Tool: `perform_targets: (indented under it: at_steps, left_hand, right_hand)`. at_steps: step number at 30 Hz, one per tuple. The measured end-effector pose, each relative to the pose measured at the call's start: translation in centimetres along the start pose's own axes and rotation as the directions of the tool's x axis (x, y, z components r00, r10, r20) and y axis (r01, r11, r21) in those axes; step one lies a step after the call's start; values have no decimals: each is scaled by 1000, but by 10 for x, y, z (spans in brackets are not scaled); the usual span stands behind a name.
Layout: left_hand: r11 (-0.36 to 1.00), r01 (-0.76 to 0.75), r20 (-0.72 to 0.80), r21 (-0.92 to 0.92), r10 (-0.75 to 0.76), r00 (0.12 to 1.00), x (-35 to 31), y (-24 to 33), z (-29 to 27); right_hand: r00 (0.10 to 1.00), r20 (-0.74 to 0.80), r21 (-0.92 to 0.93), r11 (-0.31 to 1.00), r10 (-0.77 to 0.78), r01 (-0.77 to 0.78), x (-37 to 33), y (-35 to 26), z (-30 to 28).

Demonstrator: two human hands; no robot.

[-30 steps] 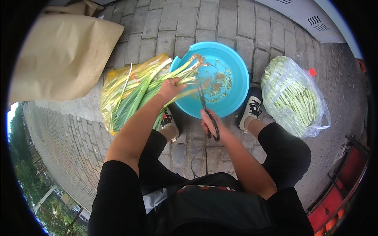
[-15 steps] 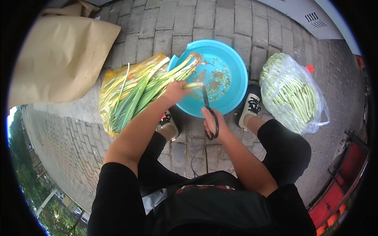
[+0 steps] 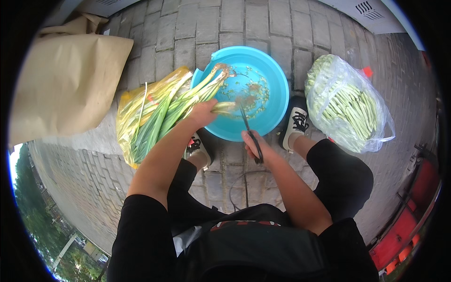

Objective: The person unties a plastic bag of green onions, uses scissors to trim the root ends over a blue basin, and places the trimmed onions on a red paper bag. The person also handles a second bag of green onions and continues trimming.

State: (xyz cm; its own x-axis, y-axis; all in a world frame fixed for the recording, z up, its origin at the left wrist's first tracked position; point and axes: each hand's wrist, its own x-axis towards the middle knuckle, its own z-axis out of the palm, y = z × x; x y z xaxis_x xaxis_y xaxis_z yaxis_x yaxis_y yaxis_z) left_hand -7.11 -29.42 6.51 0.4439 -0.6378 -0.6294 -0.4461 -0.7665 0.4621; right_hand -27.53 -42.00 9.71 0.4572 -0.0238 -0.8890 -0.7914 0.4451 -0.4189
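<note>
My left hand is closed around a scallion, its pale root end reaching over the blue basin. Black scissors are in my right hand, with fingers through the handles. The blades point up at the root end, which is blurred. Bits of trimmed greens and brown roots lie on the basin's floor. More long scallions rest on a yellow plastic bag to the left, some with root ends lying over the basin's rim.
Right of the basin lies a clear plastic bag full of long green beans. My shoes stand on either side of the basin's near edge. Brown sheeting covers the upper left. Grey brick paving runs underneath.
The scallion in my left hand is now angled with its root end at the blades, which look closer together. The whole view has shifted slightly.
</note>
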Motion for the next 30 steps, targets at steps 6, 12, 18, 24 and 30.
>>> perform_targets:
  at_steps: [6, 12, 18, 24, 30]
  left_hand:
    - [863, 32, 120, -504, 34, 992, -5, -23, 6]
    - [810, 148, 282, -568, 22, 959, -4, -15, -4]
    - [830, 154, 325, -536, 34, 945, -11, -7, -12]
    - [824, 109, 315, -556, 88, 945, -16, -5, -16]
    - [810, 123, 328, -574, 89, 941, -20, -1, -20]
  right_hand:
    - [990, 102, 4, 995, -96, 96, -1, -2, 1]
    - [991, 71, -109, 987, -112, 120, -1, 0, 0]
    - [984, 48, -208, 961, -174, 180, 3, 1, 1]
    - [989, 139, -164, 983, -59, 81, -8, -10, 2]
    - [994, 100, -208, 976, -48, 68, -3, -8, 2]
